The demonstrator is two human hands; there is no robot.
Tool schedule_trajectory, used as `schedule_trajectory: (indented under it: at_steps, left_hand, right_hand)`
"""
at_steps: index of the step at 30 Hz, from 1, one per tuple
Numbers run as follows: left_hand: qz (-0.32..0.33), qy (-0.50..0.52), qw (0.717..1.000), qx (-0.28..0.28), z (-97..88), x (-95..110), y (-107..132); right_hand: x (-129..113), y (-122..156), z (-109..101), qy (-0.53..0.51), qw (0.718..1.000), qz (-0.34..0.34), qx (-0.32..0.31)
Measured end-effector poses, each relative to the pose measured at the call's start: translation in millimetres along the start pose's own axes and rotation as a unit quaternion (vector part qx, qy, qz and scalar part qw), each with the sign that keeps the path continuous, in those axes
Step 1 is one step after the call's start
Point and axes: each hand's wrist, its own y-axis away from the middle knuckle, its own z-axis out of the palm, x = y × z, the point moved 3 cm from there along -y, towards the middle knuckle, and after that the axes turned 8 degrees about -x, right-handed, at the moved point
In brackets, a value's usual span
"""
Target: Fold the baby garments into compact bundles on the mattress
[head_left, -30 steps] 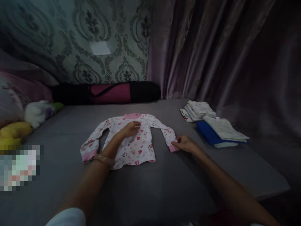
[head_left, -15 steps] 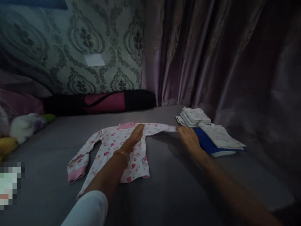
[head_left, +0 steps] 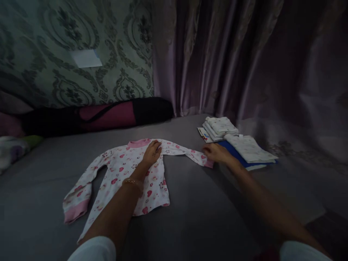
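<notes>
A white long-sleeved child's shirt (head_left: 122, 174) with red hearts, small prints and a pink collar and cuffs lies spread on the grey bed sheet. My left hand (head_left: 152, 152) rests on it near the shoulder of the right-hand sleeve, fingers laid on the cloth. That sleeve stretches out to the right. At its end, my right hand (head_left: 217, 154) has its fingers closed at the upper edge by the pink cuff (head_left: 209, 163); its fingertips are partly hidden. The other sleeve hangs bent down at the left.
Folded white clothes (head_left: 220, 127) are stacked at the right, on a printed card or book (head_left: 203, 135). Beside them another folded white garment (head_left: 250, 148) lies over blue cloth (head_left: 233, 152). A long black and maroon bag (head_left: 108, 115) lies along the wall; plush toys (head_left: 12, 150) sit at left.
My right hand has shifted on the sleeve end, and the pink cuff now shows, angled downward. My left hand stays on the shirt's shoulder. The view has turned slightly right.
</notes>
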Motion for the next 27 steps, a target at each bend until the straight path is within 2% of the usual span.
schedule_trajectory:
  at_steps: [3,6,9,12,14,16,19,22,24,27]
  left_hand:
    - [0.009,0.000,1.000,0.006,-0.1,0,0]
    - [0.016,-0.002,1.000,0.021,1.8,-1,0]
    - [0.028,0.000,0.999,0.037,2.9,0,-1]
    - [0.017,0.005,0.999,0.041,-1.0,2,-5]
    - [-0.002,0.004,0.999,0.034,-6.4,5,-11]
    - [-0.010,-0.007,1.000,0.025,-12.0,10,-16]
    - [-0.015,-0.048,0.999,0.016,-15.2,17,-21]
    - [-0.004,-0.100,0.995,0.024,-10.6,24,-20]
    - [0.008,-0.128,0.991,0.032,-5.7,26,-17]
    - [0.015,-0.159,0.987,0.024,-0.2,28,-14]
  right_hand:
    - [1,-9,12,0.016,0.999,0.047,0.008]
    - [2,-13,27,0.011,0.998,0.053,-0.021]
    - [6,-18,29,-0.021,0.998,0.048,-0.035]
    - [11,-25,20,-0.096,0.995,0.011,-0.029]
    - [15,-30,10,-0.175,0.985,-0.005,0.009]
    - [17,-34,0,-0.274,0.960,-0.022,0.058]
    - [13,-41,-15,-0.404,0.906,-0.066,0.108]
    - [11,-50,-29,-0.455,0.875,-0.092,0.134]
    - [14,-58,-37,-0.445,0.878,-0.108,0.139]
    - [28,-69,-47,-0.366,0.912,-0.124,0.136]
